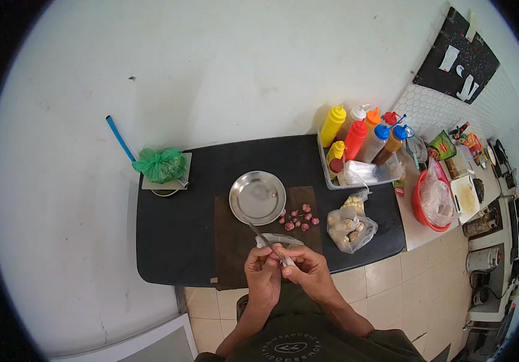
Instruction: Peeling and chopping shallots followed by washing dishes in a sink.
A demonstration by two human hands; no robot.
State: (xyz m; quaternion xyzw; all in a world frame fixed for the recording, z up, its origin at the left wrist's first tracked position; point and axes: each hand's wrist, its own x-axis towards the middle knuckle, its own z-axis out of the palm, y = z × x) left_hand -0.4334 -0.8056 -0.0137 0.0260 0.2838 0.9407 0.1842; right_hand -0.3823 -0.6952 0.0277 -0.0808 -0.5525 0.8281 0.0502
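Near the front edge of the black table, my right hand (307,271) grips a knife (261,236) by its pale handle, the blade pointing up and left. My left hand (261,273) meets it and pinches a small purplish piece, likely a shallot, mostly hidden by the fingers. A clear plastic bag (282,239) lies just beyond both hands on a brown mat (232,258). Past it stands a round steel plate (257,197) with a small pale piece inside near its right side. Several small pink shallots (304,226) lie loose right of the plate.
Right on the table are a bag of mushrooms (352,230), a bag of pale yellow pieces (354,202) and a plastic bin (327,174) of squeeze bottles. A green bag (162,166) sits at the left. A red basin (418,203) and a cutting board (465,195) stand on the side counter.
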